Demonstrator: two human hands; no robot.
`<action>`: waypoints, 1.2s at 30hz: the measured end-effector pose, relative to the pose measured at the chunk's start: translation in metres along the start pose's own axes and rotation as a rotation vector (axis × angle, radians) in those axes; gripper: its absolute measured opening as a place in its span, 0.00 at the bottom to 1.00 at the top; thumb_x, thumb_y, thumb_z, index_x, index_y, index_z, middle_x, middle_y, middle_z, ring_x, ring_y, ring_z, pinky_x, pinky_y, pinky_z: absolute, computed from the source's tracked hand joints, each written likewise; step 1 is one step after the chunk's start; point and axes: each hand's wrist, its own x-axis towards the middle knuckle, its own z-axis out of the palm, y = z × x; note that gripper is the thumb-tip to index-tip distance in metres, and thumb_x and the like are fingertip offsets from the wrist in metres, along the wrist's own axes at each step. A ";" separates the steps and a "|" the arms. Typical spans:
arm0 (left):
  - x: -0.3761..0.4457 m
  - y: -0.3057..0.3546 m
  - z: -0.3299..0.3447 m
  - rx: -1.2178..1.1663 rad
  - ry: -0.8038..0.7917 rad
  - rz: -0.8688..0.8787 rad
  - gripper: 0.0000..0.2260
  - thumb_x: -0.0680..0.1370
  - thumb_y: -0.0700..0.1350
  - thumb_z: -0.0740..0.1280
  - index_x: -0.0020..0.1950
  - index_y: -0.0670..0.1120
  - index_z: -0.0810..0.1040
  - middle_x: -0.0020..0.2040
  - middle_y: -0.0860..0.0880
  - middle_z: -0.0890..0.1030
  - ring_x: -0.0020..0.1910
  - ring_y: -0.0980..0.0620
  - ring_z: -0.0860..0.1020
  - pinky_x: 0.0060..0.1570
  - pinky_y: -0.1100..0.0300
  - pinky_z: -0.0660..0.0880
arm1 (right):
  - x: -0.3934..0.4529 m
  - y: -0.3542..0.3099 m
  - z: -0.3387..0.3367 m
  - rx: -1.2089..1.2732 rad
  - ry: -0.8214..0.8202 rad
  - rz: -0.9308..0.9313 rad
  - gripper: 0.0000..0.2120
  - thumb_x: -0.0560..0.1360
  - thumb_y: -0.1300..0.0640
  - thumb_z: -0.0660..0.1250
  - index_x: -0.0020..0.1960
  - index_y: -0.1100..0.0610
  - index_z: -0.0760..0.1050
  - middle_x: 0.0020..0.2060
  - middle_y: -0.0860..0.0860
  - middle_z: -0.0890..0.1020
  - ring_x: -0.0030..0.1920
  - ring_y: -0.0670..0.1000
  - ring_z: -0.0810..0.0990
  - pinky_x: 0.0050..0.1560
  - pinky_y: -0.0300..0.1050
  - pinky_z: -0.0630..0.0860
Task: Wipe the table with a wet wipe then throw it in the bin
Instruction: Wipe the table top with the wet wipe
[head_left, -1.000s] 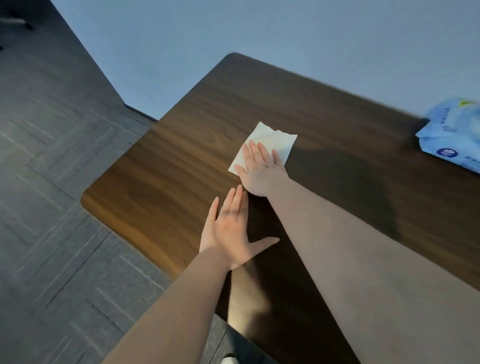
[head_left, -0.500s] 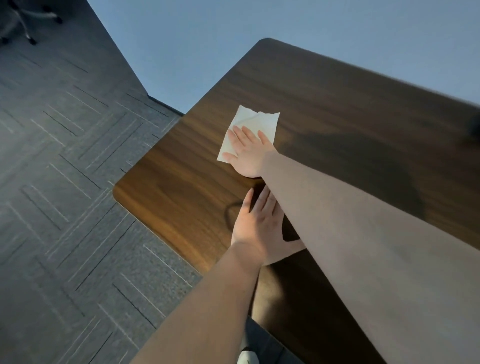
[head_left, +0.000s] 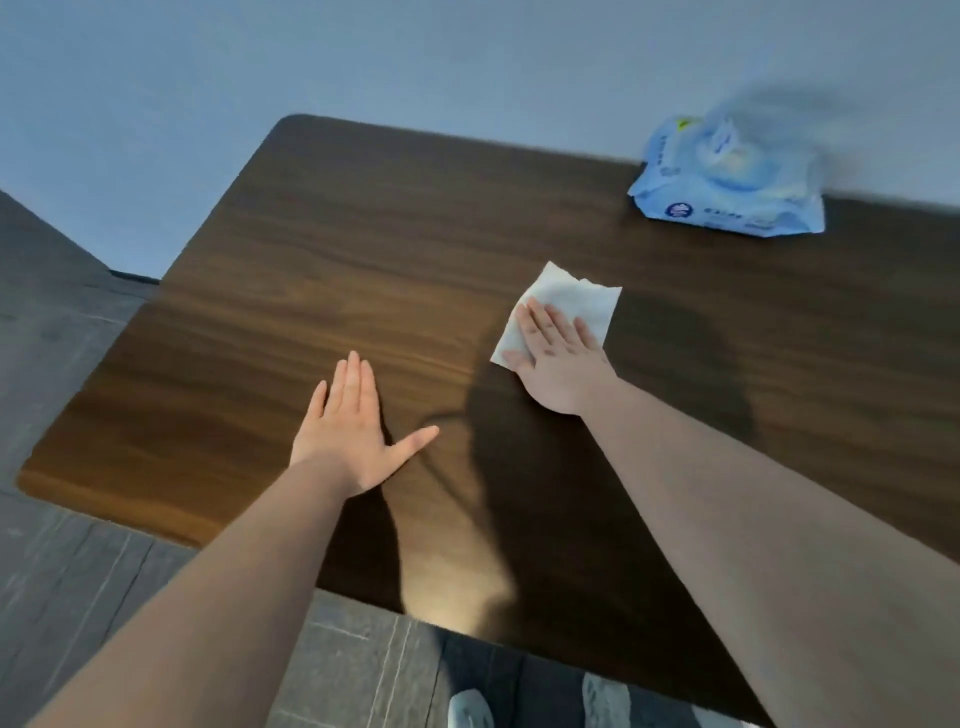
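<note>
A white wet wipe lies flat on the dark wooden table, right of its middle. My right hand presses down on the wipe's near half with its fingers stretched flat. My left hand rests palm down on the bare wood to the left, fingers together and thumb out, holding nothing. No bin is in view.
A light blue pack of wet wipes sits at the table's far right, against the grey wall. Dark tiled floor runs along the table's left and near edges. My shoes show below the near edge.
My right hand has slid the wipe to the right across the table. The left hand now lies apart from the right arm. The view swung right, bringing the blue pack back in.
</note>
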 end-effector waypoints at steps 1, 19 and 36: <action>-0.001 0.009 -0.003 0.006 0.010 0.006 0.51 0.66 0.77 0.37 0.75 0.41 0.35 0.77 0.44 0.35 0.76 0.49 0.36 0.75 0.50 0.41 | -0.014 0.023 0.000 0.014 0.005 0.042 0.29 0.81 0.41 0.40 0.76 0.50 0.34 0.77 0.45 0.37 0.75 0.46 0.34 0.74 0.50 0.34; 0.006 0.377 -0.016 0.217 0.092 0.702 0.44 0.71 0.74 0.43 0.77 0.47 0.38 0.78 0.50 0.37 0.76 0.53 0.38 0.74 0.52 0.41 | -0.279 0.390 0.011 0.311 0.126 0.845 0.30 0.80 0.40 0.40 0.77 0.50 0.35 0.77 0.45 0.38 0.76 0.45 0.36 0.75 0.50 0.36; -0.008 0.194 -0.011 -0.006 0.100 0.361 0.43 0.73 0.71 0.46 0.77 0.45 0.38 0.78 0.50 0.38 0.76 0.54 0.39 0.74 0.54 0.43 | -0.120 0.199 -0.007 0.155 0.051 0.422 0.29 0.81 0.42 0.38 0.75 0.53 0.31 0.76 0.48 0.34 0.75 0.49 0.33 0.74 0.53 0.33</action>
